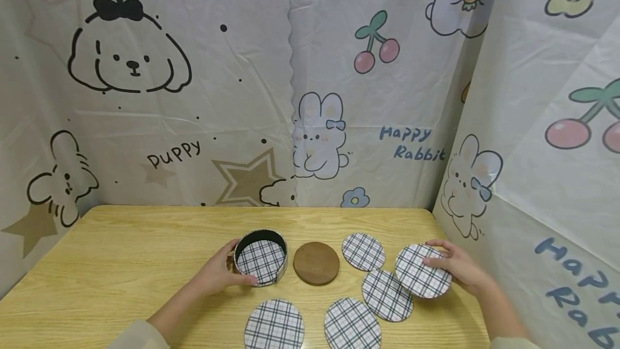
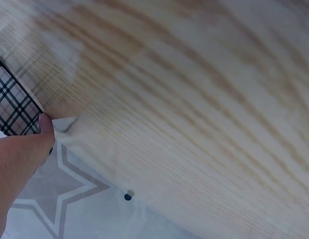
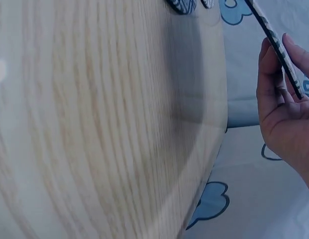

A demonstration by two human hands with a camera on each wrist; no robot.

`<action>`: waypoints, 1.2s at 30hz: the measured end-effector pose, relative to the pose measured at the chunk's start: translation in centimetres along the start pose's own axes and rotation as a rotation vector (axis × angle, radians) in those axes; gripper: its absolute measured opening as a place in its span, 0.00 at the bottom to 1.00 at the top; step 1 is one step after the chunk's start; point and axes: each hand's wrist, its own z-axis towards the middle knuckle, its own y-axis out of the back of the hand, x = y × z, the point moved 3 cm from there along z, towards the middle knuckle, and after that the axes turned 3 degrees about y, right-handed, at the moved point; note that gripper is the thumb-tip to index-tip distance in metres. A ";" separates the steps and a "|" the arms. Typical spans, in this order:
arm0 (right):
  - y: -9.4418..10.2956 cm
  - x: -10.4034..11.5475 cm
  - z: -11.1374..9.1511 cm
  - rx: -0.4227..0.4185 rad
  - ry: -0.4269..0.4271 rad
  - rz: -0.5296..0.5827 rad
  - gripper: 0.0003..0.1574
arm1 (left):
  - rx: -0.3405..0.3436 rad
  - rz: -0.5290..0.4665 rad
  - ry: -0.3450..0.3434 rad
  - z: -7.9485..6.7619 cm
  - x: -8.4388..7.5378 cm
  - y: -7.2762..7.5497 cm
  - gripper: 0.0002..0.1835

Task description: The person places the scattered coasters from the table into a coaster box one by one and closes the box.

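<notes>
My left hand (image 1: 218, 272) grips the side of a round coaster holder (image 1: 282, 278), with the thumb low on its front rim. Inside its dark wall a plaid surface shows; whether that is a coaster or the holder's own base I cannot tell. In the left wrist view the holder's plaid outer wall (image 2: 14, 102) meets the thumb. Over at the right, my right hand (image 1: 457, 266) pinches a round plaid coaster (image 1: 420, 273), thumb on top. The right wrist view shows this coaster (image 3: 274, 47) edge-on, raised off the table, fingers beneath it.
A round brown wooden disc (image 1: 316, 263) lies beside the holder. Several plaid coasters lie about: one at the back (image 1: 364, 251), one partly under the held coaster's outline (image 1: 385, 298), others along the front (image 1: 274, 327). Printed cloth (image 1: 242, 96) hangs behind the wooden table (image 1: 145, 252).
</notes>
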 end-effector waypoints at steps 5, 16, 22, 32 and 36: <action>-0.9 0.7 0.4 0.021 0.014 0.043 0.38 | 0.002 -0.003 0.000 0.0 0.0 0.0 0.59; -2.9 2.5 1.1 0.058 0.089 0.115 0.39 | 0.001 -0.006 0.002 0.0 -0.2 0.1 0.58; -4.2 3.1 1.8 0.077 0.100 0.119 0.38 | 0.005 -0.009 0.008 -0.1 -0.1 0.0 0.59; -6.5 4.7 3.3 0.085 0.103 0.136 0.38 | 0.009 -0.016 0.000 -0.1 -0.1 0.1 0.58; -7.4 5.0 3.6 0.104 0.112 0.140 0.40 | 0.007 -0.009 0.001 -0.1 -0.1 0.1 0.58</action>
